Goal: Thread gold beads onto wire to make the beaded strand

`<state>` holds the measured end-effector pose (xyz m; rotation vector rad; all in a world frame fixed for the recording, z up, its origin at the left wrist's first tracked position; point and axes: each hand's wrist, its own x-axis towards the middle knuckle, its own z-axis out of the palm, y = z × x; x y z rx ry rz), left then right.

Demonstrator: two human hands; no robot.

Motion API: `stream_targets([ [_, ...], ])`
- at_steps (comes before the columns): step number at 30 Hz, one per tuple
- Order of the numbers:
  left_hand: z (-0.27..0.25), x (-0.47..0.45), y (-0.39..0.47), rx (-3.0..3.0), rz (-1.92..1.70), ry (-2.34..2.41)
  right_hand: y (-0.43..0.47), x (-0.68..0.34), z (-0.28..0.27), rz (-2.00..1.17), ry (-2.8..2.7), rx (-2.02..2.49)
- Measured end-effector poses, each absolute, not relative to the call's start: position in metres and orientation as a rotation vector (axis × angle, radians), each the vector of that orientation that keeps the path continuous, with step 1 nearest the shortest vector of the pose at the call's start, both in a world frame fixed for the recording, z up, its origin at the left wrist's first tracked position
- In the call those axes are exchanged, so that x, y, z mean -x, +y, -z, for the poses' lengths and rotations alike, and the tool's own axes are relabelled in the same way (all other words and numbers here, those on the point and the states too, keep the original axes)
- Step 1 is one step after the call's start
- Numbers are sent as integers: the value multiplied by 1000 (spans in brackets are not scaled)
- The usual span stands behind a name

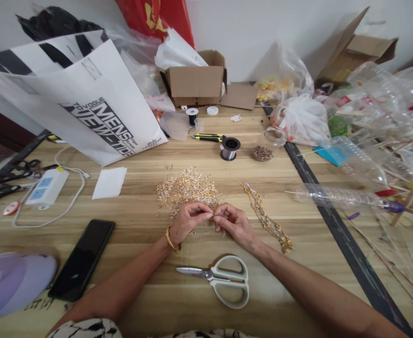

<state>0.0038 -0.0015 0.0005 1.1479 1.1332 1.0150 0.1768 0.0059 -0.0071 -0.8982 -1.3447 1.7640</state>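
My left hand [191,219] and my right hand [235,224] meet fingertip to fingertip, both pinched closed. What sits between them is too small to make out. Just beyond them spreads a pile of small gold and silver jewelry pieces [188,187]. A short piece of chain [199,233] lies on the table below the fingers. Right of my right hand, a bundle of gold and silver chains [267,217] is stretched out on the wood. Scissors with pale handles [223,277] rest nearer to me, blades pointing left.
Behind the pile stand a wire spool [230,148], yellow-black cutters [206,137] and a jar of beads [264,151]. A phone [82,259], power strip [47,187] and large paper bag [97,103] occupy the left. Plastic bottles [354,157] and thin sticks crowd the right.
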Motion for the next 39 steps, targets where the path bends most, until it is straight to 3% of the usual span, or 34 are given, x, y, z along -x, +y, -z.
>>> stream_targets([
  [39,0,-4,0,-1076,-1029,1205,2,-177,13,-1569,-1529,949],
])
